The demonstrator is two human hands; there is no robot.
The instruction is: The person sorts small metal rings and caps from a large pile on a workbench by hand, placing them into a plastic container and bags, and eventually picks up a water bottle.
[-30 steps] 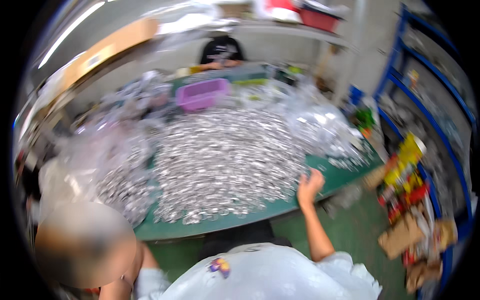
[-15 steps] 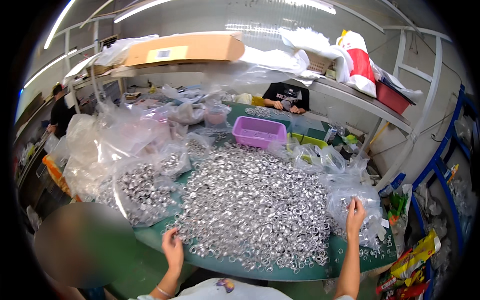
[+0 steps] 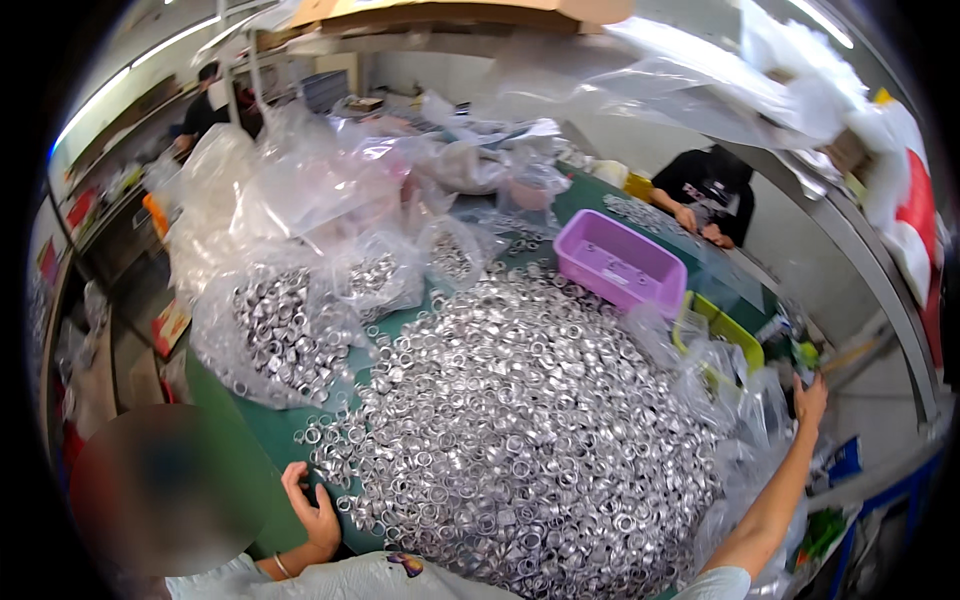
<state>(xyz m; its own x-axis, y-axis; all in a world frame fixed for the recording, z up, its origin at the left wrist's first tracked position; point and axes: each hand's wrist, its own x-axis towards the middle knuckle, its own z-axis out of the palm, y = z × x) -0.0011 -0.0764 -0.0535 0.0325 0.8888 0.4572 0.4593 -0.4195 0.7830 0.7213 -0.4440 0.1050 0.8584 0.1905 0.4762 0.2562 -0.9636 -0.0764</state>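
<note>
A wide heap of small silvery metal rings covers the middle of the green table. At the near left edge of the heap is my left hand, its bent fingers apart and nothing in them. My right arm stretches along the right side of the heap. My right hand is beside the crumpled clear plastic bags and the lime-green bin, thumb and fingers apart. I see nothing held in it. Beyond the heap sits a purple plastic bin with a few rings inside.
Clear bags of rings stand at the left, with more plastic bags behind. A shelf with a cardboard box overhangs the far side. One co-worker sits across the table; another person is at the far left.
My right hand has left the clear bag at the near right and moved farther out, towards the lime-green bin. My left hand stays by the heap's edge. The view has turned and come closer.
</note>
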